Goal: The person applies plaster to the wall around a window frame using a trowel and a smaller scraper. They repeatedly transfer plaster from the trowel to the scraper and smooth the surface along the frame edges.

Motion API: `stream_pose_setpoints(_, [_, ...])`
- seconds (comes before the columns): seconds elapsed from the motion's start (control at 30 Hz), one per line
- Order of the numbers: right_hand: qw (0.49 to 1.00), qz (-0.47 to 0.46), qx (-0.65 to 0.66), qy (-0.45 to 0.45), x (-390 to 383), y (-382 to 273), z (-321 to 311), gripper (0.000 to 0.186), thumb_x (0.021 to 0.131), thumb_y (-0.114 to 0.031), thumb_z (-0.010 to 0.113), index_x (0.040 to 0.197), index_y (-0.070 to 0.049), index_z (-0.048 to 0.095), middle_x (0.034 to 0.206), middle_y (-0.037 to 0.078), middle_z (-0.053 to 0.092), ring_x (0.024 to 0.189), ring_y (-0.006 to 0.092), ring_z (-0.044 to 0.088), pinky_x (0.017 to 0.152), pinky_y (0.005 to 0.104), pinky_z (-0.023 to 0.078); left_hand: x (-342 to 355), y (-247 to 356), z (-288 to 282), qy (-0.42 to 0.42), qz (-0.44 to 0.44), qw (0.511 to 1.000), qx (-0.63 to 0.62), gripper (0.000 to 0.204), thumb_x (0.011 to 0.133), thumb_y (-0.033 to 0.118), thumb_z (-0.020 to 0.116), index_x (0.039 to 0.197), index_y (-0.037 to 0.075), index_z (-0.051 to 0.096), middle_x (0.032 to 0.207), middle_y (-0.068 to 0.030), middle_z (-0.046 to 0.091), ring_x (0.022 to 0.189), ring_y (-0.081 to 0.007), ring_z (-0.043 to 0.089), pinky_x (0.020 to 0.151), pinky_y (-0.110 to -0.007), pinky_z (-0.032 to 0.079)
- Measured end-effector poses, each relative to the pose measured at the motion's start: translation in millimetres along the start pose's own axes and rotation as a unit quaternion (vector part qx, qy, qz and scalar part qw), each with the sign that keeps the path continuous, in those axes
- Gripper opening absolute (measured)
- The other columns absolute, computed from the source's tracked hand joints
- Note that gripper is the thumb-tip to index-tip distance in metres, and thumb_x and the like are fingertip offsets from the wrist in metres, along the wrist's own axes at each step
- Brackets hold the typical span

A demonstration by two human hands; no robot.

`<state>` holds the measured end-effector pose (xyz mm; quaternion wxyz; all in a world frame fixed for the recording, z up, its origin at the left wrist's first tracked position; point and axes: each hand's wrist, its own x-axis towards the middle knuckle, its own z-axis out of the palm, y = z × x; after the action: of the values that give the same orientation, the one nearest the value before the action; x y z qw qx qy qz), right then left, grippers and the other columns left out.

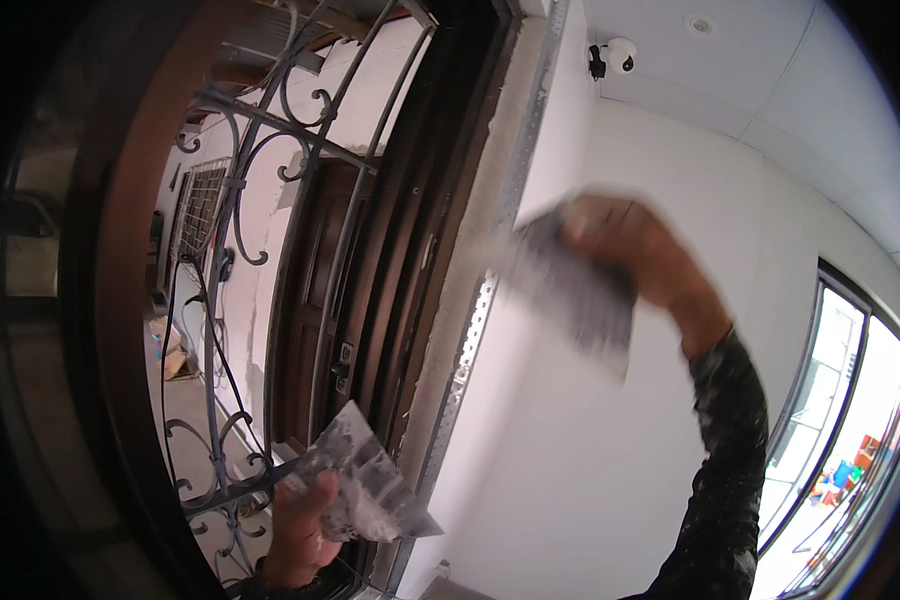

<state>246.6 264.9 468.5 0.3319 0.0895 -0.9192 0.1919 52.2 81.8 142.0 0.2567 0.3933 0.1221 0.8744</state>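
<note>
My left hand [302, 528] grips a broad putty knife [378, 478] low in the picture, its metal blade smeared with white filler. Higher up on the right, my right hand [630, 240] is raised and closed on a second wide putty knife [570, 295]. That blade is blurred by motion and overlaps the wall corner in view; whether it touches cannot be made out. A perforated metal corner bead [477, 320] runs up this corner, beside a strip of rough grey plaster [457, 285]. White specks mark my dark right sleeve [727, 440].
To the left are a dark wooden frame [135, 260] and a wrought-iron grille [232, 185], with a brown panelled door [315, 290] beyond. A white wall [580, 450] stands on the right, with a camera [621, 56] above and a sliding glass door [820, 400] at the far right.
</note>
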Motion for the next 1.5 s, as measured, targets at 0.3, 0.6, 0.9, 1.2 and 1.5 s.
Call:
stream_pose_setpoints(0.3, [0.939, 0.249, 0.159, -0.173, -99, 89, 63, 0.040, 0.089, -0.031, 0.072, 0.101, 0.007, 0.067, 0.089, 0.011, 0.066, 0.083, 0.0158, 0.061, 0.074, 0.0292, 0.051, -2, -78, 82, 0.030, -0.164, 0.981, -0.103, 0.054, 0.098, 0.025, 0.059, 0.143, 0.001, 0.041, 0.140, -0.0125, 0.054, 0.129, -0.0288, 0.051, 0.113, -0.047, 0.037])
stream_pose_setpoints(0.6, [0.942, 0.303, 0.141, -0.034, -212, 193, -27, 0.038, 0.084, -0.019, 0.067, 0.114, 0.004, 0.063, 0.096, 0.014, 0.067, 0.091, 0.0204, 0.063, 0.079, 0.0319, 0.051, -5, -119, 95, 0.058, -0.153, 0.980, -0.115, 0.050, 0.094, 0.023, 0.065, 0.138, 0.005, 0.049, 0.129, -0.0113, 0.062, 0.121, -0.0285, 0.058, 0.107, -0.049, 0.042])
stream_pose_setpoints(0.9, [0.847, -0.051, 0.474, 0.235, -225, 155, -92, 0.065, 0.084, -0.019, 0.058, 0.140, 0.008, 0.041, 0.142, 0.023, 0.052, 0.116, 0.0338, 0.062, 0.087, 0.0424, 0.056, -6, -130, 83, 0.034, -0.204, 0.974, -0.092, 0.060, 0.095, 0.028, 0.063, 0.145, 0.004, 0.038, 0.136, -0.0146, 0.056, 0.127, -0.0293, 0.053, 0.111, -0.052, 0.038])
stream_pose_setpoints(1.2, [0.823, -0.090, -0.444, 0.342, -116, 46, -85, 0.030, 0.100, -0.022, 0.057, 0.085, 0.004, 0.060, 0.084, 0.009, 0.059, 0.065, 0.0207, 0.050, 0.060, 0.0365, 0.039, -10, -75, 29, -0.007, -0.162, 0.982, -0.097, 0.057, 0.096, 0.026, 0.061, 0.143, 0.002, 0.041, 0.137, -0.0152, 0.056, 0.126, -0.0308, 0.055, 0.109, -0.051, 0.040])
stream_pose_setpoints(1.5, [0.545, -0.227, -0.751, 0.296, 113, -15, -102, 0.026, 0.091, -0.006, 0.056, 0.114, -0.008, 0.068, 0.108, 0.007, 0.071, 0.096, 0.0287, 0.065, 0.087, 0.0418, 0.049, -23, -58, -67, 0.171, -0.135, 0.973, -0.079, 0.019, 0.098, 0.018, 0.059, 0.111, 0.004, 0.065, 0.092, -0.0038, 0.067, 0.080, -0.0163, 0.064, 0.071, -0.031, 0.052])
